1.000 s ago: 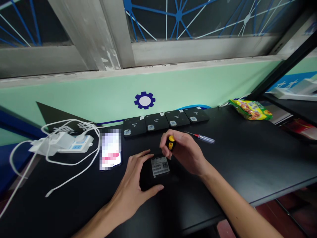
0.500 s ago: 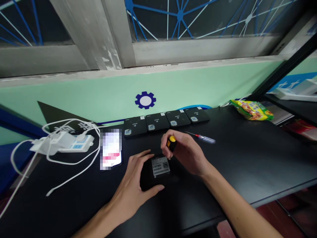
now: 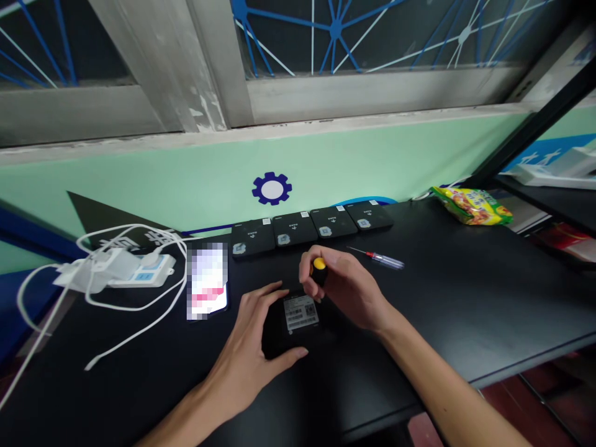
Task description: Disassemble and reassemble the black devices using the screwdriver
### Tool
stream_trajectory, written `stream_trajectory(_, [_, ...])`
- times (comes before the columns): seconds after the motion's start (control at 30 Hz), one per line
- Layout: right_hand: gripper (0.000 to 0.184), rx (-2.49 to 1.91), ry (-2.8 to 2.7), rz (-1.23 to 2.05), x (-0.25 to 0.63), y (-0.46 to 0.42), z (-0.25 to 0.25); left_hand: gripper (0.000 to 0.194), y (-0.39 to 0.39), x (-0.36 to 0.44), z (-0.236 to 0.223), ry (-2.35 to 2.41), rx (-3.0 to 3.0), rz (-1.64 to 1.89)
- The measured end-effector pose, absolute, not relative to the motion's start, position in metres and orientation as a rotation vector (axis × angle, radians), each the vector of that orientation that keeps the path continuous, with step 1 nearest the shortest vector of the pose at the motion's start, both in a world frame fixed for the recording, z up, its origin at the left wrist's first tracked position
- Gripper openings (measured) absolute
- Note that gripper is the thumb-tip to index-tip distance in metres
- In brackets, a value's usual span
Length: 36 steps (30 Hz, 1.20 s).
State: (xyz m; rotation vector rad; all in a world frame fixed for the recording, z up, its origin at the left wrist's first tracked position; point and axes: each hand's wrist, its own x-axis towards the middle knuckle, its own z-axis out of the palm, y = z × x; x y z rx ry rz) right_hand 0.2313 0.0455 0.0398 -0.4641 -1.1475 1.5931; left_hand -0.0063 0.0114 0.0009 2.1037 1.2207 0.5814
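A flat black set-top box lies label side up on the black table. My left hand is braced around its left side, fingers at the far edge and thumb at the near edge. Over the box's far right part, my right hand is closed around the yellow-and-black handle of a screwdriver. The handle stands roughly upright; its shaft and tip are hidden beneath the hand. Behind that hand lies a second screwdriver, thin, with a clear handle.
Several similar black boxes stand in a row along the wall. To the left are a phone with a blurred screen, a white power strip and loose white cables. A yellow-green snack bag rests at the back right.
The screwdriver handle has turned in my right hand, its yellow markings now facing another way. My left hand and the box keep their places; the view shifts slightly.
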Motion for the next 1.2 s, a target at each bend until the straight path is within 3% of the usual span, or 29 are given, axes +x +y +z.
stream_trajectory(0.2, [0.013, -0.398, -1.092, 1.612, 0.2312, 0.0467, 0.0355, 0.08, 0.0109, -0.0066, 0.0011, 1.202, 2.111, 0.61])
stream_trajectory(0.4, [0.015, -0.401, -1.079, 1.628, 0.2322, 0.0459, 0.0369, 0.078, 0.0108, -0.0063, 0.0017, 1.206, 2.121, 0.613])
stream_trajectory(0.53, [0.036, -0.454, -1.146, 1.574, 0.2322, 0.046, 0.0407, 0.079, 0.0105, -0.006, 0.0017, 1.209, 2.126, 0.619])
stream_trajectory(0.77, [0.018, -0.415, -1.121, 1.567, 0.2319, 0.0485, 0.0363, 0.08, 0.0101, -0.0054, 0.0021, 1.21, 2.127, 0.632])
stream_trajectory(0.93, [0.026, -0.409, -1.098, 1.58, 0.2328, 0.0483, 0.0332, 0.078, 0.0107, -0.0057, 0.0021, 1.213, 2.126, 0.629])
stream_trajectory(1.03, [0.017, -0.418, -1.111, 1.574, 0.2329, 0.0482, 0.0361, 0.079, 0.0118, -0.0056, 0.0018, 1.208, 2.123, 0.619])
stream_trajectory(1.13, [0.036, -0.43, -1.17, 1.547, 0.233, 0.048, 0.0402, 0.078, 0.0115, -0.0057, 0.0021, 1.211, 2.114, 0.61])
stream_trajectory(1.2, [0.039, -0.45, -1.185, 1.532, 0.2333, 0.0475, 0.0411, 0.078, 0.0109, -0.0059, 0.0026, 1.213, 2.112, 0.611])
